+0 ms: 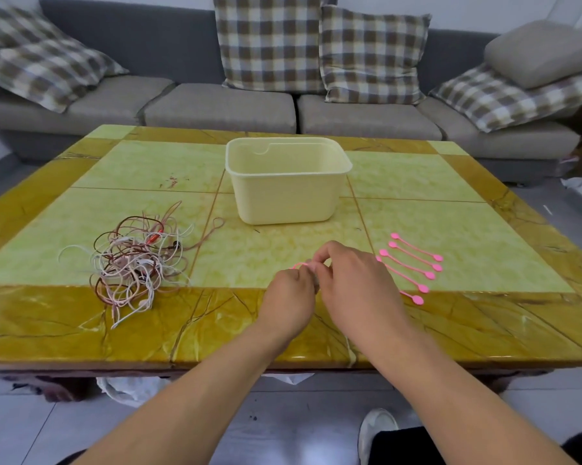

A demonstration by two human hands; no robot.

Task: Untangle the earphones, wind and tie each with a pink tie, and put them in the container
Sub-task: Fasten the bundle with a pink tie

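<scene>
Table (81,317): earphones (135,260), container (286,182), ties (413,263).

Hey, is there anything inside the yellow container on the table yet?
No, the container shows only its bare inner walls, while the tangled earphones lie on the table to its left.

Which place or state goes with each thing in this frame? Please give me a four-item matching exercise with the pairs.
Things:
1. tangled earphones
2. container
3. spare pink ties
4. pink tie in hand

Places or states:
A. pinched between the left hand and the right hand
B. laid in a row on the right of the table
C. heaped on the left of the table
D. open-topped, at the table's middle

Pairs: 1-C, 2-D, 3-B, 4-A
</scene>
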